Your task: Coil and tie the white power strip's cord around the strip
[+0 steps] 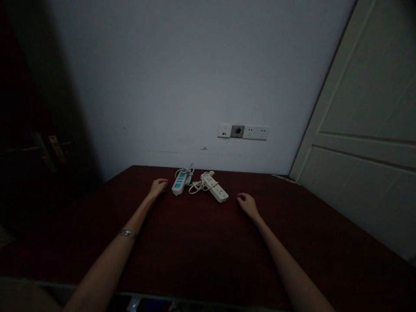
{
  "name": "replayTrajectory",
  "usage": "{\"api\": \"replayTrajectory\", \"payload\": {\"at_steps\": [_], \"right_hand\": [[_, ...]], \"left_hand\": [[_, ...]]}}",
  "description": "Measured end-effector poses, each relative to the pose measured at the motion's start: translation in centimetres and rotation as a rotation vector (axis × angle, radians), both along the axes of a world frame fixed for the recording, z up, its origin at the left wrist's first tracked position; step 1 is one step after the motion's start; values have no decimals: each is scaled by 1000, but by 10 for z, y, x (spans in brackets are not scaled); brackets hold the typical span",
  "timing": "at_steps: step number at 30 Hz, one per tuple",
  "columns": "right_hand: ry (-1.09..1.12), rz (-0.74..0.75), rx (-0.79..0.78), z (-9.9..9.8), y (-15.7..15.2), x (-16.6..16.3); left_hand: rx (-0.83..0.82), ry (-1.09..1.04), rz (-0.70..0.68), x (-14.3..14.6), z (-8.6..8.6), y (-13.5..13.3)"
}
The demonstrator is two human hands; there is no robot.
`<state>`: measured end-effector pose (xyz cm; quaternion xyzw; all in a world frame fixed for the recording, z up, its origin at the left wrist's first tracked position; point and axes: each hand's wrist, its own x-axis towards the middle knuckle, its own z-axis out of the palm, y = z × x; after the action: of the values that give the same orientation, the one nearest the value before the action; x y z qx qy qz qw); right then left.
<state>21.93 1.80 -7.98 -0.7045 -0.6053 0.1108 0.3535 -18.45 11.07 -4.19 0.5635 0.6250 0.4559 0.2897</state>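
Observation:
My left hand [158,187] rests on the dark red tabletop, loosely bent, with nothing visible in it. Just right of it lies a white power strip with blue sockets [178,183], its grey cord bundled at the far end. A second power strip, cream-white [215,188], lies slanted beside it with its cord [196,187] looped around it. To the right of this one, apart from it, my right hand [247,203] rests on the table, fingers slightly curled and holding nothing. Neither hand touches a strip.
The tabletop [201,251] runs back to a pale wall [182,78]. On the wall sit a row of socket plates [255,132] and a grey plate [237,131]. A light panelled door [364,130] stands on the right. A dark door with a brass handle [57,149] is at left.

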Motion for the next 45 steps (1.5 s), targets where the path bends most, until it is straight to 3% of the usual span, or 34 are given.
{"api": "replayTrajectory", "payload": {"at_steps": [6,13,28,45], "right_hand": [[-22,46,-6,0,1,0],[-50,74,-28,6,-6,-3],[-99,97,-15,1,-4,-1],[-135,111,13,-8,-2,6]], "left_hand": [[-3,-16,26,-1,-20,-3],[42,130,8,1,-31,-5],[94,256,-38,-2,-36,-6],[141,94,-44,-8,-44,0]]}}
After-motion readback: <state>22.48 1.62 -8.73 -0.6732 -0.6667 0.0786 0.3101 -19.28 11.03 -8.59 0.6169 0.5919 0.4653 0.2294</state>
